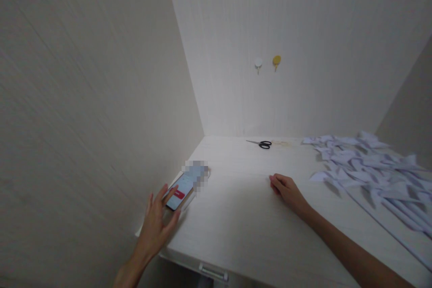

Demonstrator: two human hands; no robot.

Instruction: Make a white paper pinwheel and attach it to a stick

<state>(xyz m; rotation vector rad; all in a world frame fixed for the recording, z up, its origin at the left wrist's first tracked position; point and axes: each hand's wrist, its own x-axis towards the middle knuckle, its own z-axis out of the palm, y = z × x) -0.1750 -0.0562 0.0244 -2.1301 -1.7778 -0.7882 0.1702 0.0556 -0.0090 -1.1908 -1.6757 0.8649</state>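
A smartphone [185, 184] lies at the left side of the white table, its screen lit with a red button in the lower part; its far end is blurred out by pixelation. Over its near end is my left hand [157, 220], fingers spread, with one fingertip at the screen beside the red button. My right hand [285, 190] rests on the tabletop in the middle, fingers curled into a loose fist. Nothing shows sticking out of it.
Scissors [261, 144] with black handles lie near the back wall, beside a few thin yellowish bits [281, 143]. White folded paper pieces on sticks [367, 162] cover the right side. Two hooks [276, 60] hang on the wall. A drawer handle [213, 272] is at the front.
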